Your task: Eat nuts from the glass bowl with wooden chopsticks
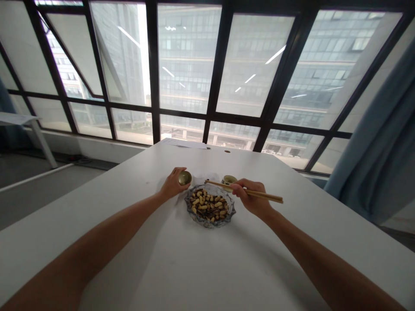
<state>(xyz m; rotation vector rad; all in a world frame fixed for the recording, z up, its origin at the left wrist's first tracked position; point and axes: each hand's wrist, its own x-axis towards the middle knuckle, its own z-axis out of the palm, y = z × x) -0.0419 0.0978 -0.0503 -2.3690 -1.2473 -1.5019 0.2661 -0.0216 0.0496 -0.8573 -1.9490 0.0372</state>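
Note:
A glass dish (231,210) of peanuts and dark seeds sits on the white table (181,259) in front of me. My left hand (172,184) is closed around a small olive-green cup (184,177) just left of the dish. My right hand (249,197) grips a pair of wooden chopsticks (256,194), held nearly level, their tips reaching left over the far rim of the dish. A second small green cup (229,180) stands behind the chopsticks, partly hidden by them.
A sheet of paper (184,143) lies at the table's far edge. Large dark-framed windows (207,77) fill the background. A blue curtain (379,147) hangs at the right, and another white table (19,121) stands at the far left.

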